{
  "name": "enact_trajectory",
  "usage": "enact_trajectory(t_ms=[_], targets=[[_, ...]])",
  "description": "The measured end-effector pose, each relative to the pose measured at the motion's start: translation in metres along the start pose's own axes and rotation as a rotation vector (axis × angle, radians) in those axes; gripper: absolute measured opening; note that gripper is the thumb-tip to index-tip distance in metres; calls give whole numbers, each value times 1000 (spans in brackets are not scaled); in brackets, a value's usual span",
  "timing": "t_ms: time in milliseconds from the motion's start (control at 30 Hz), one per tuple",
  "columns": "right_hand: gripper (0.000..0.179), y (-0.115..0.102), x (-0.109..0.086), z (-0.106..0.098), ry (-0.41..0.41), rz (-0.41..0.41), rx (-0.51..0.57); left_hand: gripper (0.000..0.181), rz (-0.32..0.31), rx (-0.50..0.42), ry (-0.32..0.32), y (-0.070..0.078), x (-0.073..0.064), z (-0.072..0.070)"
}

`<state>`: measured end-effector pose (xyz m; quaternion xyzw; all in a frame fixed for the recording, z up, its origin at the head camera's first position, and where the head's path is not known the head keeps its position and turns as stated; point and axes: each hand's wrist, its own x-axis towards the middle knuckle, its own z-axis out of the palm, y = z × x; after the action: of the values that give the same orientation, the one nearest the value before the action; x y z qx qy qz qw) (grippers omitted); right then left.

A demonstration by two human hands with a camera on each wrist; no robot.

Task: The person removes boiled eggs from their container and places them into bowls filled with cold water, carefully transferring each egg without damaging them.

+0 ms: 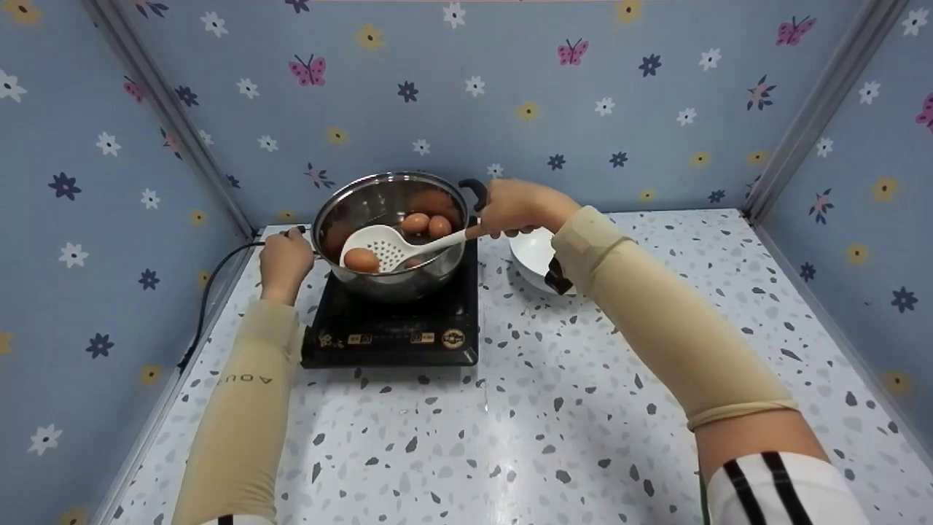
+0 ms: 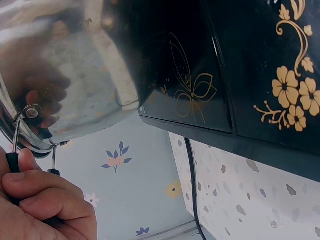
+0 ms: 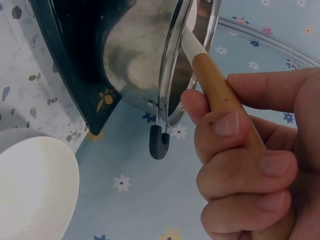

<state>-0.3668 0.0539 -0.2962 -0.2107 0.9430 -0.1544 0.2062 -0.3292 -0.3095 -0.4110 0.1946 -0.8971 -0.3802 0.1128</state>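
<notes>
The right hand [image 1: 519,208] curls its fingers round the wooden handle [image 3: 216,82] of a white slotted spoon [image 1: 397,249]. Left of that hand, its perforated head carries one smooth brown egg [image 1: 361,260] at the mouth of a shiny stainless-steel pot [image 1: 401,290]. Two more brown eggs [image 1: 416,223] lie nearer the right hand. The left hand [image 1: 286,261] grips the pot's black-sleeved side handle [image 2: 13,161]. Between the hands, beneath the pot, sits a black induction cooker [image 1: 390,351].

Flowered panels [image 1: 510,131], a hotplate [image 1: 393,328] and pot [image 1: 401,288] mark a kitchen-like booth [image 1: 813,109].
</notes>
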Motion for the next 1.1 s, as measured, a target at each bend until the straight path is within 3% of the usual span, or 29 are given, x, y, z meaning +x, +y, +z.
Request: enact_trajectory(t_ms=[400,700,967,1100], targets=[[35,16,-6,-2,-43,8,163,47,-9,-5,4,2,2,2],[28,27,-12,-5,-14,19,155,47,4,0,-8,1,0,1],[40,34,-20,-10,-13,33,190,49,-6,-11,-17,0,-1,0],[31,39,-24,-15,-2,24,222,47,9,-5,-6,0,0,0]])
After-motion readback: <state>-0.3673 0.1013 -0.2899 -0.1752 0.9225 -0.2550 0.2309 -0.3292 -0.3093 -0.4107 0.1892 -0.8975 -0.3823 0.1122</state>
